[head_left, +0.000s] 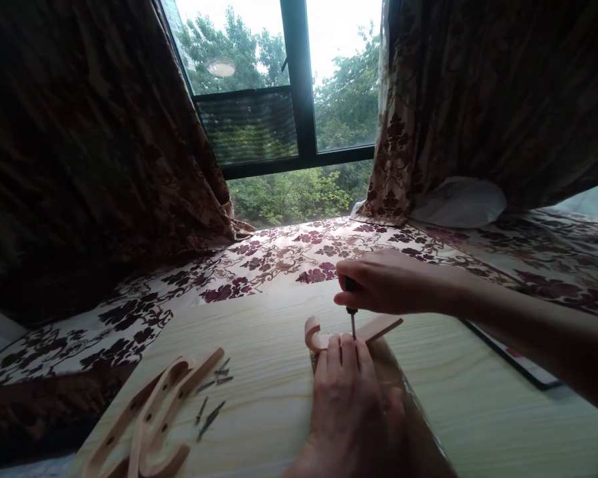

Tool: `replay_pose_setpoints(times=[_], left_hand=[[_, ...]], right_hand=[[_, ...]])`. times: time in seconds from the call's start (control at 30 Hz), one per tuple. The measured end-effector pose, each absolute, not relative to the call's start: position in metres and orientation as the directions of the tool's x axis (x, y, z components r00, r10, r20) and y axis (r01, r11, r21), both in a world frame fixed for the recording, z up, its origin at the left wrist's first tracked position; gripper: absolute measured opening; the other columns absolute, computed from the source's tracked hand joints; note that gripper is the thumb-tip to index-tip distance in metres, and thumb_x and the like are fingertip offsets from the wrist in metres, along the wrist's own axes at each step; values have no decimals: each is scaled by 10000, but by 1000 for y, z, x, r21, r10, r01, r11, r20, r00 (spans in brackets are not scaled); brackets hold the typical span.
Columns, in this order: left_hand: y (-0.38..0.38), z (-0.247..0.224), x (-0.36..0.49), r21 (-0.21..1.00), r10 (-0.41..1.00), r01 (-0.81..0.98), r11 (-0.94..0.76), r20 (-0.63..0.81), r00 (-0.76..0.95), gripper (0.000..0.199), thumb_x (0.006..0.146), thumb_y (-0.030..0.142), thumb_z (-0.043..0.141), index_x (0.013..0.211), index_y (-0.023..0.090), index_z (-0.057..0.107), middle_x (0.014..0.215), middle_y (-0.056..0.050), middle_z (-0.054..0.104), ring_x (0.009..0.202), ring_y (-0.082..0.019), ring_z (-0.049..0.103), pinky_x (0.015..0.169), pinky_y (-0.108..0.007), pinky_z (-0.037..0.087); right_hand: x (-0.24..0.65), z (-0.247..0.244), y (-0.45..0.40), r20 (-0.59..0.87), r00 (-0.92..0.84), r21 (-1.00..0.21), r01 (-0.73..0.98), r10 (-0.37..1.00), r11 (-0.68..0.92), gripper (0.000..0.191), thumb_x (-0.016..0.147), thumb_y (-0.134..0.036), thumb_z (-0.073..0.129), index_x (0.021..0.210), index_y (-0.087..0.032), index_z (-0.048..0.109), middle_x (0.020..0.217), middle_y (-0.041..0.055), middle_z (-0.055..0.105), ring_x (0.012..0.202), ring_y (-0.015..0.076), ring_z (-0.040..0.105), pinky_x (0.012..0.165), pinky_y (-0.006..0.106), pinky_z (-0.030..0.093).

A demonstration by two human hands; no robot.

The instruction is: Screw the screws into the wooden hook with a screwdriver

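Note:
My right hand (379,282) is wrapped round the dark handle of a screwdriver (353,322), which stands upright with its shaft pointing down. Beneath it, a pale wooden hook piece (313,332) with a curled end lies across a brown, shiny block or package (413,415). My left hand (346,392) presses on the hook piece, fingertips lined up beside the screwdriver's tip, and its fingers hide the middle of the piece. The tip itself and any screw under it are hidden.
Several curved wooden hooks (167,411) with dark holes lie at the lower left of the wood-grain table (259,411). Several screws (210,419) are scattered beside them. A flat dark-edged object (528,368) is under my right forearm. Patterned cloth (279,255) and a window stand beyond.

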State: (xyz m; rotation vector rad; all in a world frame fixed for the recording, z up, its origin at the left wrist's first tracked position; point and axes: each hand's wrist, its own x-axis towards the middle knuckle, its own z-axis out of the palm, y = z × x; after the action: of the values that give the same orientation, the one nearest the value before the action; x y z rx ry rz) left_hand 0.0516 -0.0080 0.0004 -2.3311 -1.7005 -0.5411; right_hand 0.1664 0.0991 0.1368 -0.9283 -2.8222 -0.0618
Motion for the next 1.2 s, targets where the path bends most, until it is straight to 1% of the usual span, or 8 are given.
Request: replay_pose_setpoints(times=[0.1, 0.2, 0.37, 0.47, 0.63, 0.9, 1.07, 1.2], left_hand=[[-8, -1, 51, 28, 865, 946, -322, 414, 283, 601, 779, 318, 577, 1287, 5, 503, 1252, -235, 504, 1131, -387, 465, 958, -521, 438], [-8, 0, 51, 33, 868, 947, -320, 411, 279, 598, 782, 317, 575, 1287, 4, 505, 1249, -234, 505, 1131, -387, 465, 964, -520, 432], [-8, 3, 51, 59, 880, 948, -313, 394, 266, 592, 785, 320, 573, 1282, 4, 513, 1229, -222, 516, 1131, -377, 458, 977, -512, 419], [-9, 4, 52, 70, 878, 947, -314, 401, 262, 601, 773, 315, 583, 1286, 9, 509, 1228, -212, 515, 1133, -374, 451, 976, -510, 420], [-10, 6, 53, 77, 873, 943, -325, 408, 268, 589, 777, 310, 580, 1278, 8, 512, 1212, -205, 516, 1113, -366, 453, 977, -511, 420], [-8, 4, 53, 46, 870, 945, -323, 407, 277, 575, 773, 296, 577, 1262, -2, 519, 1197, -212, 514, 1093, -373, 464, 949, -522, 437], [-8, 5, 54, 47, 868, 944, -328, 409, 281, 548, 789, 301, 569, 1250, 7, 525, 1165, -192, 529, 1073, -365, 473, 944, -533, 440], [-7, 7, 54, 71, 869, 942, -327, 414, 271, 537, 769, 277, 581, 1230, 7, 530, 1111, -176, 542, 1028, -345, 490, 925, -520, 456]], right_hand=[[173, 147, 101, 80, -859, -91, 499, 506, 861, 94, 831, -268, 560, 866, -198, 613, 677, 6, 629, 567, 115, 476, 514, 224, 262], [174, 148, 101, 53, -878, -119, 468, 476, 876, 88, 850, -237, 533, 844, -188, 606, 705, 6, 633, 569, 101, 460, 517, 222, 263], [165, 143, 98, 103, -820, -22, 563, 562, 826, 171, 872, -304, 527, 870, -163, 623, 672, 28, 611, 563, 115, 427, 509, 242, 240], [164, 145, 99, 110, -818, 22, 571, 565, 821, 167, 849, -317, 548, 875, -171, 626, 670, 26, 608, 561, 119, 417, 507, 243, 232], [167, 148, 98, 98, -862, -42, 496, 497, 867, 89, 836, -225, 535, 857, -185, 611, 699, 12, 620, 572, 106, 442, 515, 231, 244], [165, 143, 99, 117, -814, 1, 573, 569, 819, 210, 891, -325, 506, 911, -157, 630, 716, 53, 642, 583, 130, 473, 516, 246, 244], [170, 148, 101, 126, -847, -67, 512, 516, 857, 121, 852, -262, 533, 874, -188, 626, 694, 13, 634, 556, 108, 464, 510, 232, 241], [169, 145, 99, 144, -844, -95, 508, 517, 856, 151, 877, -290, 529, 834, -184, 627, 660, 11, 619, 549, 106, 456, 509, 234, 238]])
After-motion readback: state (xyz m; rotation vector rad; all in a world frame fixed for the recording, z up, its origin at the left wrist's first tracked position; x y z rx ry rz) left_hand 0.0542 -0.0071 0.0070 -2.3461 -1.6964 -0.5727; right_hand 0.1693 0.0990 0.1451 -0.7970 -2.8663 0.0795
